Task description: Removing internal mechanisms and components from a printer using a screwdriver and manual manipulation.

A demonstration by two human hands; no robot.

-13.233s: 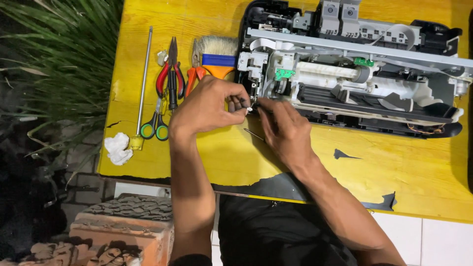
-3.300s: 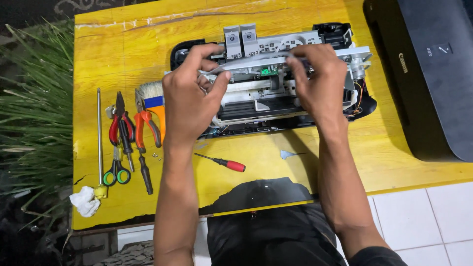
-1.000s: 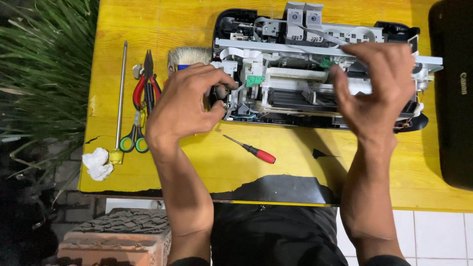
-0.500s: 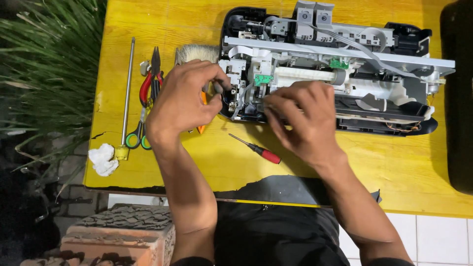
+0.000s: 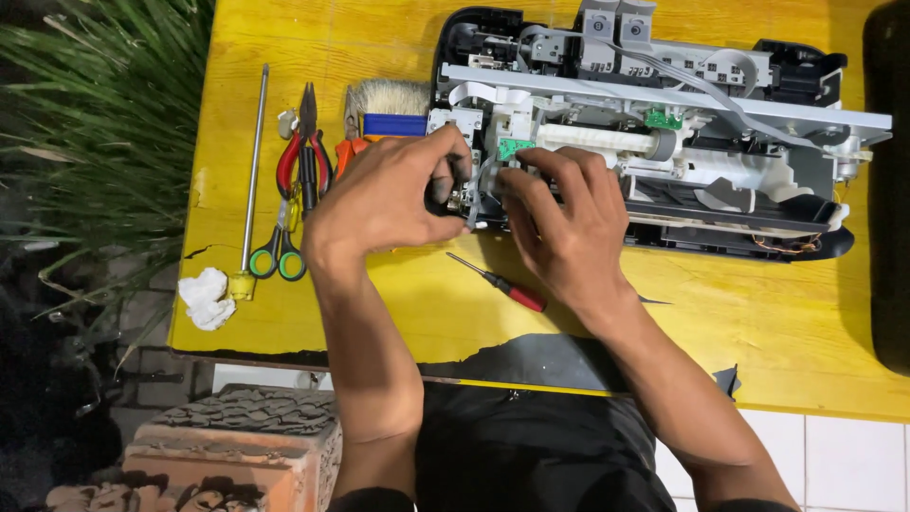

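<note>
Grey-and-white opened printer mechanism (image 5: 664, 142), both hands (image 5: 398, 204) (image 5: 559, 223) pinched on its left-end parts.

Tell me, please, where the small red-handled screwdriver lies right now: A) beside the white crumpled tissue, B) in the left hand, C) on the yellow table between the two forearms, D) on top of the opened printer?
C: the red-handled screwdriver lies loose on the yellow table, between the forearms, while the left hand and right hand work at the opened printer.
</note>
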